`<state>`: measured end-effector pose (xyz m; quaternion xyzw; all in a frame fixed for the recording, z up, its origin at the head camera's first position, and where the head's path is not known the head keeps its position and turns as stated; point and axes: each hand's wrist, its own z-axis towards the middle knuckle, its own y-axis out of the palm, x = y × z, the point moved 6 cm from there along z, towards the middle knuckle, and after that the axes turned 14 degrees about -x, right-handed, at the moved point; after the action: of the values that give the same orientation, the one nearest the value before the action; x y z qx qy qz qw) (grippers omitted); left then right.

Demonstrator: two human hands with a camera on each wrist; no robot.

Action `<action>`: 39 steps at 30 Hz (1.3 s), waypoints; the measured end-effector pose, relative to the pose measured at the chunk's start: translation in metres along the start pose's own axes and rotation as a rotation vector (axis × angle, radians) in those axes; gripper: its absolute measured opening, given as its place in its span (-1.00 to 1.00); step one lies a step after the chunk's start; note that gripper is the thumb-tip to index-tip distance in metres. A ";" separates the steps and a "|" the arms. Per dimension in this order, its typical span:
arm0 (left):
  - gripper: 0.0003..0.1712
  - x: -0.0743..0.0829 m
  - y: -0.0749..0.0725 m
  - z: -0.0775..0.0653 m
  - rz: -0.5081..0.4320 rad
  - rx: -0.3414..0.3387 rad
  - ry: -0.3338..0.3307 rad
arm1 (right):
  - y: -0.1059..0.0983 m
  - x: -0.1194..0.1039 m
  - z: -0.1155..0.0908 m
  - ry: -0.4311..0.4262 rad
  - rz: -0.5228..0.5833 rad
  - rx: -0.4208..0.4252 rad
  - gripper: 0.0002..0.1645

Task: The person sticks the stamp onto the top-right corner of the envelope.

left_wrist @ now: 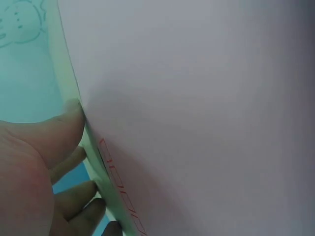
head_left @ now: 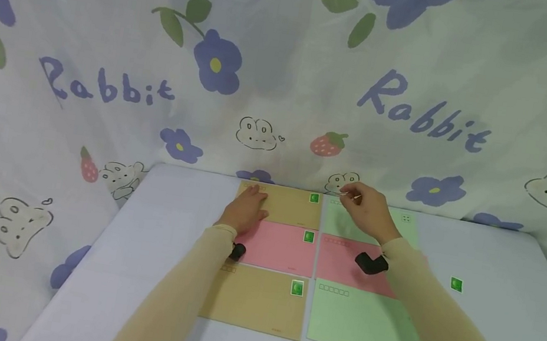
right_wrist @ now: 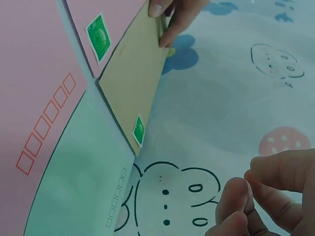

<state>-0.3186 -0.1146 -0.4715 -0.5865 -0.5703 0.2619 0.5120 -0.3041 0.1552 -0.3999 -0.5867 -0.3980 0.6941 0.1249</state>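
In the head view my left hand (head_left: 244,207) rests on the left end of the far tan envelope (head_left: 289,206), fingers fairly straight. Its thumb reaches toward the pink envelope (head_left: 277,248) in front. My right hand (head_left: 369,209) is raised over the far green envelope (head_left: 345,223). In the right wrist view its thumb and fingers (right_wrist: 235,194) are bent with the tips close together. A small pale bit shows by these fingertips in the head view, but whether they pinch anything is unclear. Green stamps (head_left: 308,236) sit on the upper right corners of the left envelopes.
A loose green stamp (head_left: 456,284) lies on the white table (head_left: 485,323) to the right. Nearer me are a tan envelope (head_left: 257,305) and a green one (head_left: 362,324); a second pink envelope (head_left: 336,261) is partly under my right arm. A printed cloth hangs behind.
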 end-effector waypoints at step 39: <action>-0.58 0.065 -0.009 0.000 -0.240 0.212 0.102 | -0.035 0.034 -0.084 0.092 0.041 0.156 -0.62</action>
<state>-0.3086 -0.0554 -0.4458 -0.4695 -0.5788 0.2273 0.6269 -0.2466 0.2339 -0.3998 -0.6144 -0.3245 0.6978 0.1738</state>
